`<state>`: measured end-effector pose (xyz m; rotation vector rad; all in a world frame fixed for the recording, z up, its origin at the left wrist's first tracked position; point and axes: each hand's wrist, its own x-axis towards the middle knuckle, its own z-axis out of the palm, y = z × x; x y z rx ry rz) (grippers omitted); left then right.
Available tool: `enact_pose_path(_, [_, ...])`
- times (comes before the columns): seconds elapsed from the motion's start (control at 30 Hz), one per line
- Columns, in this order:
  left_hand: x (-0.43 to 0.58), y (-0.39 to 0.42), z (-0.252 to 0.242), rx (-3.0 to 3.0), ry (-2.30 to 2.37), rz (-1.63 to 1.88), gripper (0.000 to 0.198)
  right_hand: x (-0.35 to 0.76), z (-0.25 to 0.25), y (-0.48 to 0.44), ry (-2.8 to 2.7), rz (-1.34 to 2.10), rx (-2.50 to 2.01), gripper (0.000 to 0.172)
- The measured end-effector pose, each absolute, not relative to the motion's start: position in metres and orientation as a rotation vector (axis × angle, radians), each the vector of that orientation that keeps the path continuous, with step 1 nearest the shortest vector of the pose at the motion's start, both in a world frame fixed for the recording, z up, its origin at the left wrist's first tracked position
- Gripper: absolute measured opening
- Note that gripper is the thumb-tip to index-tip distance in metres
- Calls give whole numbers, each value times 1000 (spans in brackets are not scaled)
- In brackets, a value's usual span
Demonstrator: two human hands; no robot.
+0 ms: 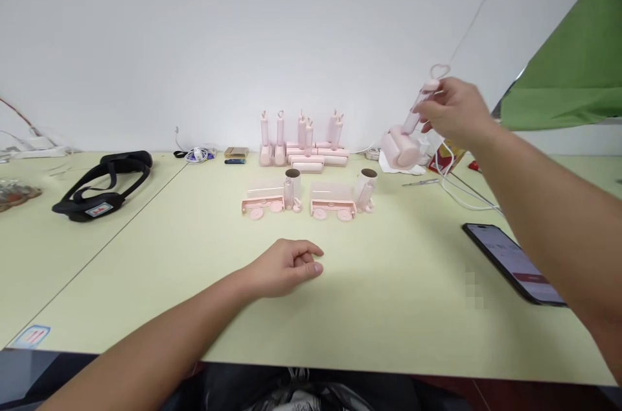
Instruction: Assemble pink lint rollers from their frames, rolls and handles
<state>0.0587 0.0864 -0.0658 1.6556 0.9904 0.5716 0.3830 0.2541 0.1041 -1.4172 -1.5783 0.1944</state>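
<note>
High on the right, my right hand [454,106] is closed around the clear handle of a pink lint roller [401,148], its roller head hanging low and its heart-shaped loop on top. My left hand [286,267] lies on the table with fingers loosely curled and apart, holding nothing. Beyond it are two sets of lint roller parts: a left pink casing [262,202] and a right pink casing [333,206], with round caps, clear covers and handles. A paper-cored roll [293,179] stands at the left set, another roll [368,181] at the right.
Several assembled lint rollers [307,139] stand by the wall. To the right are a phone [515,262], a white cable [457,197] and tweezers [420,183]. A black head strap [104,187] lies left. Green cloth [564,74] hangs at upper right.
</note>
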Motion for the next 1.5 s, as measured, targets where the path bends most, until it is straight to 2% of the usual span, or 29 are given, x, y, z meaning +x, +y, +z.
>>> enact_pose_path(0.13, [58,90,-70,1602,1026,561,37,376,67,293,-1619,353,-1551,9])
enact_pose_path(0.33, [55,89,-66,1570,1054,526,36,368,19,332,-1708,374,-1577,18])
enact_pose_path(0.5, [55,87,-65,1534,1048,504,38,374,2,364,-1728,357,-1566,19])
enact_pose_path(0.8, [54,86,-59,1531,1027,476,31,379,-5,413,-1784,235,-1593,23])
enact_pose_path(1.0, [53,85,-58,1547,1033,450,29,381,-14,426,-1744,392,-1579,22])
enact_pose_path(1.23, [53,85,-54,1563,1020,430,30,383,-10,419,-1787,401,-1663,25])
enact_pose_path(1.5, [53,85,-52,1586,1031,414,29,377,15,382,-1690,444,-1817,46])
